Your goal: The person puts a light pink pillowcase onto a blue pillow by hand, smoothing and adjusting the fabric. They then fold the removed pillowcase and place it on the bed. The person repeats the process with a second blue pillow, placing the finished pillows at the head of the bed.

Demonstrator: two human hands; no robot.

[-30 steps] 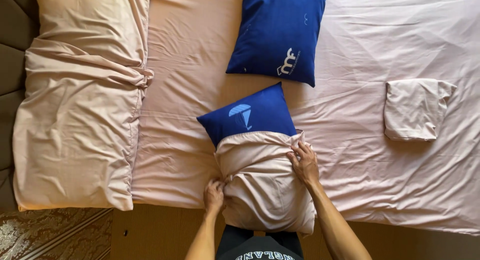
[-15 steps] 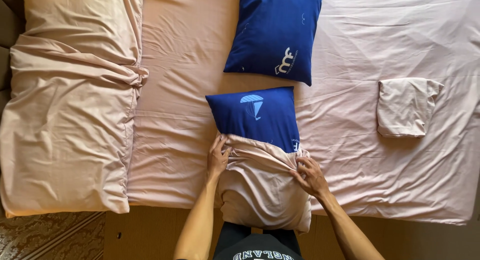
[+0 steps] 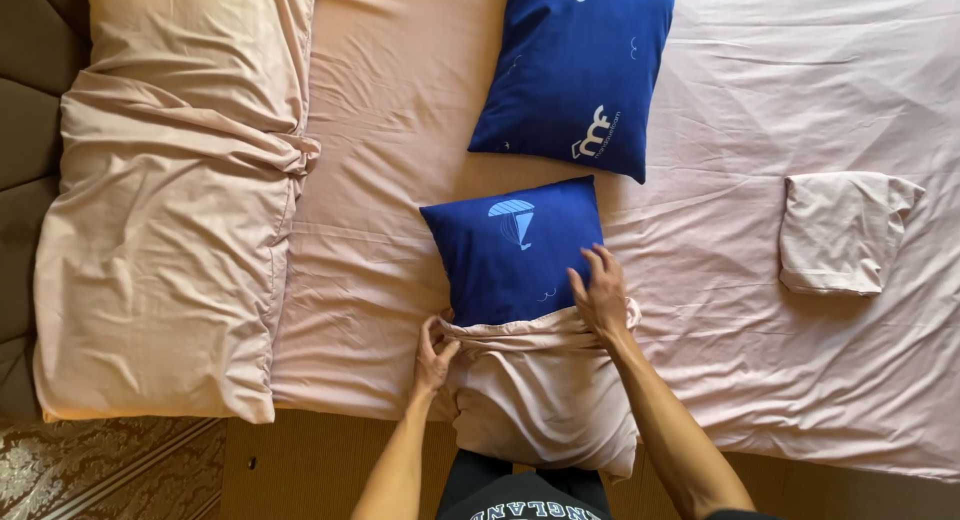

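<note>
A dark blue pillow [image 3: 510,250] lies on the pink bed sheet [image 3: 400,130], its near half inside a pale pink pillowcase [image 3: 540,400] that hangs over the bed's front edge. My left hand [image 3: 435,355] pinches the bunched left rim of the pillowcase at the pillow's lower left corner. My right hand [image 3: 602,292] lies with spread fingers on the pillow's right side, at the case's right rim; whether it grips the cloth I cannot tell.
A second, larger blue pillow [image 3: 580,70] lies farther back. A folded pink cloth [image 3: 840,232] sits to the right. A crumpled pink duvet [image 3: 170,210] covers the left side. A patterned rug [image 3: 100,470] and wooden floor show below the bed.
The pillowcase rim has slid back toward me, showing more of the blue pillow. My left hand dropped to the lower left corner; my right hand moved up onto the pillow's right side.
</note>
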